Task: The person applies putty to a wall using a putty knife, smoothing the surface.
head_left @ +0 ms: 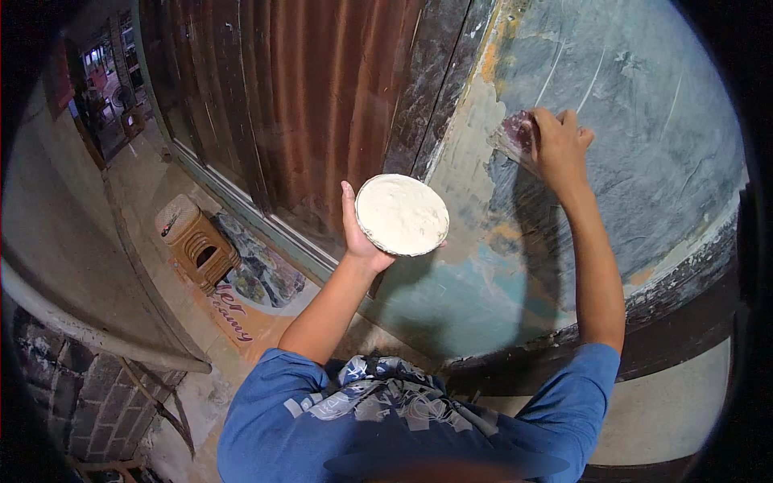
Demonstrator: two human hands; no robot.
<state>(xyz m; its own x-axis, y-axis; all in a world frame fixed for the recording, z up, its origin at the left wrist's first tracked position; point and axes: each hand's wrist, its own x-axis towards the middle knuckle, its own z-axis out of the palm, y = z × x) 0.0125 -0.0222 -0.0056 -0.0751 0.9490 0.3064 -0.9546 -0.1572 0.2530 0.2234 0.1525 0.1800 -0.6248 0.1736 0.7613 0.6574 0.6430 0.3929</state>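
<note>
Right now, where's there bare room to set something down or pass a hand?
Set down: tiled floor beyond the brown stool, between the door sill and the grey surface at left. Pass: in front of the wall, between bowl of pale paste and right hand. Crowded: around the stool and printed sheet.

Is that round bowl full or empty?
It looks full: cream-coloured paste covers the round bowl in the left hand from edge to edge.
</note>
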